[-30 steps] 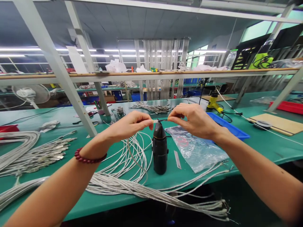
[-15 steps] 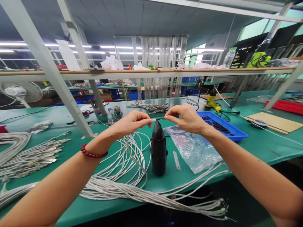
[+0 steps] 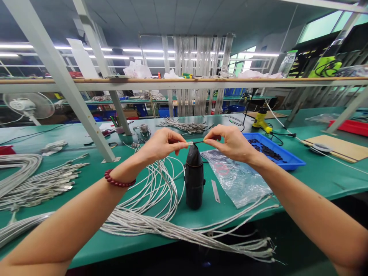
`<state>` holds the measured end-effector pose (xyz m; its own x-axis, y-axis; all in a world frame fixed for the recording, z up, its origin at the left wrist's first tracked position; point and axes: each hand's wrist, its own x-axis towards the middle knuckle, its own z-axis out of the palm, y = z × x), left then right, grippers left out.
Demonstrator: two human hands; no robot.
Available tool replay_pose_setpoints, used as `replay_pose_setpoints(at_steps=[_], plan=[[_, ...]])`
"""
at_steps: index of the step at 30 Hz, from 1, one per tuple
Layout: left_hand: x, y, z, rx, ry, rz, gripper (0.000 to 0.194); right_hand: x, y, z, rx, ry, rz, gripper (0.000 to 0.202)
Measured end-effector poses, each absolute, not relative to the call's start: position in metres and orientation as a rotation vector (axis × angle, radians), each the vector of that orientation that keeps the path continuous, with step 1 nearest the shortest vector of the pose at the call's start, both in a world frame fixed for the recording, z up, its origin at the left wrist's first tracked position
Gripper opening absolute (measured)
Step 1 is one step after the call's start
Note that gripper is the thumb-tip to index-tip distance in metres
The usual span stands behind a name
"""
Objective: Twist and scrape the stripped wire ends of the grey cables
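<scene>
My left hand (image 3: 164, 145) pinches the pale end of a silver-grey braided cable (image 3: 190, 143) between thumb and fingers. Facing it, my right hand (image 3: 227, 142) pinches a thin black sleeve-like piece (image 3: 199, 142), whose other end meets the cable end. Both are held level at the pointed tip of an upright black tool with a tapered top (image 3: 194, 184); whether they touch the tip I cannot tell. Below my left hand, loose loops of the grey cables (image 3: 155, 191) spread over the green table (image 3: 230, 214).
Right of the black tool lie a small metal ruler (image 3: 215, 191) and a clear plastic bag (image 3: 232, 176). A blue tray (image 3: 290, 165) holds small black pieces; behind it stands a yellow heat gun (image 3: 261, 122). Cable bundles (image 3: 43, 184) lie left. A slanted white post (image 3: 69, 84) rises front left.
The view has shifted slightly, so the scene sits a little higher and further right. Both hands keep their pinch above the black tool; slightly more of the black piece shows between them.
</scene>
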<state>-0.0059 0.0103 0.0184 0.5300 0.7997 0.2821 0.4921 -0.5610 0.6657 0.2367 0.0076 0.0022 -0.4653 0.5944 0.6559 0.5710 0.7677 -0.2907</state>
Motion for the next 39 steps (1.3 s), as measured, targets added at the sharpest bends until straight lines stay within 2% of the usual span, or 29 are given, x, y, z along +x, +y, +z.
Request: replay_pose_setpoints(at_steps=[17,30,34,39], plan=[[-0.003,0.001,0.02,2.415,1.118,0.737,0.036,0.24,0.007,0.001,-0.91,-2.239,-0.017,0.012],[-0.003,0.007,0.013,2.335,1.034,0.808,0.03,0.238,0.004,0.001,-0.909,-2.228,-0.006,0.009],[-0.004,-0.011,0.022,2.253,0.972,0.781,0.026,0.236,-0.016,0.012,-0.928,-2.22,-0.067,0.011],[-0.007,-0.064,0.02,2.091,0.934,0.7,0.032,0.241,-0.08,0.017,-0.885,-2.08,-0.084,0.012]])
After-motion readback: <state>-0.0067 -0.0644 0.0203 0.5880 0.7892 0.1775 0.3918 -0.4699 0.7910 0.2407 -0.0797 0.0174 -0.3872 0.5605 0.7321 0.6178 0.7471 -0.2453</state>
